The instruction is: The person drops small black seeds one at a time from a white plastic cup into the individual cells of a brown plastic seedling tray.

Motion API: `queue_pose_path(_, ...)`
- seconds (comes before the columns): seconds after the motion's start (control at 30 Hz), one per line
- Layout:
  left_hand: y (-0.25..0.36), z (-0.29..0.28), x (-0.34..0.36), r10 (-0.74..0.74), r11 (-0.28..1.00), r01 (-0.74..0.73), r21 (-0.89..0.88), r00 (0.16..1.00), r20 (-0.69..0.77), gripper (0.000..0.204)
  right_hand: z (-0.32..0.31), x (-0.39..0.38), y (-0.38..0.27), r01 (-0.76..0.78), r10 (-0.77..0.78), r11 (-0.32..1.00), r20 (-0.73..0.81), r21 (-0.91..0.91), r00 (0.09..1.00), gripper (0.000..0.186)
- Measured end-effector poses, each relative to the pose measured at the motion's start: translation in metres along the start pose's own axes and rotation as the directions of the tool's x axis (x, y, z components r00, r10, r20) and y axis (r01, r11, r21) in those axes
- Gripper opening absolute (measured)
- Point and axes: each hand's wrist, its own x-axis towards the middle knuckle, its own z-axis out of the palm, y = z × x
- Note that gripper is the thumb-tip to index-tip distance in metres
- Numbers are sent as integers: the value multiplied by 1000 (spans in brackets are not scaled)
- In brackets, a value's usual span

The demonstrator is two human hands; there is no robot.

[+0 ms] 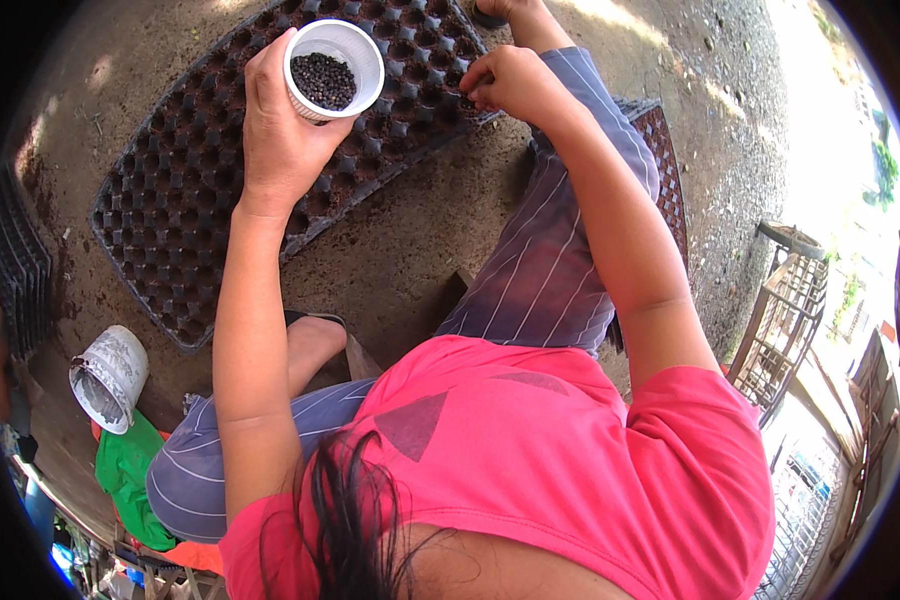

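A white plastic cup (365, 50), part-filled with small dark seeds (322, 82), is in my left hand (282, 150), whose fingers and thumb wrap round its side. The cup is tilted toward me above a black seedling tray (195, 215). Many of the tray's cells hold brown soil. At the right end of that tray, my right hand (520, 88) hovers low over or touches the cells, fingertips pinched together. Whatever lies between those fingertips is too small or hidden to make out.
Another soil-filled tray (660, 150) lies beyond my right leg. Stacked black trays (18, 265) stand at the far left. A stained white bucket (120, 365) lies tipped near a green cloth (130, 480). To the right is a slatted metal frame (785, 310) on the ground.
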Motion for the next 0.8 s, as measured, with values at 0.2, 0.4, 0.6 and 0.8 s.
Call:
queue_pose_path(0.2, 2, 0, -1, 14, 1000, -14, -4, 1000, -3, 100, 5, 1, 0, -58, 62, 991, -28, 122, 998, 14)
queue_pose_path(0.4, 3, 0, 0, 23, 1000, -23, 0, 1000, -4, 99, 10, 18, 0, -13, 17, 1000, -212, 22, 977, 12)
queue_pose_path(0.6, 2, -2, 0, 16, 1000, -16, -14, 1000, -6, 100, 11, 30, -1, -10, -10, 996, -231, -85, 973, 16)
queue_pose_path(0.8, 2, -2, 1, 17, 1000, -18, -10, 1000, -13, 99, 7, 44, -9, 111, -149, 983, -270, -149, 951, 17)
